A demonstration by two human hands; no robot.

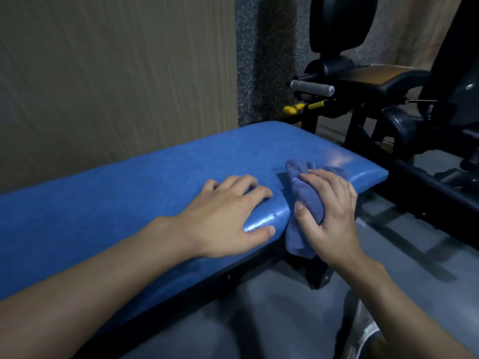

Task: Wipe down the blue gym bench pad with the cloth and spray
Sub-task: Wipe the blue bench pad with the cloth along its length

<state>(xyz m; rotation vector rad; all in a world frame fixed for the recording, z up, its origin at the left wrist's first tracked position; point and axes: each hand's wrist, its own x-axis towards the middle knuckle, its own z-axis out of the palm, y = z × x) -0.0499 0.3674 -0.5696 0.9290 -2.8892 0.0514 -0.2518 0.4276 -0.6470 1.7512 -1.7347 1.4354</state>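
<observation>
The right hand (331, 211) grips a bunched cloth (305, 198) against the blue bench pad's (129, 193) near edge. The left hand (225, 216) lies spread flat on the pad just beside it. Behind stands a black machine (404, 81) with a grey handle (312, 87) and a yellow pin (291, 108).

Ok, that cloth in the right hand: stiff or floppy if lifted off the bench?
Probably floppy: the cloth bunches under the right hand and its loose end droops over the bench pad edge. Likely light, as one hand holds it. Its towel-like nap should grip rather than slide.
</observation>
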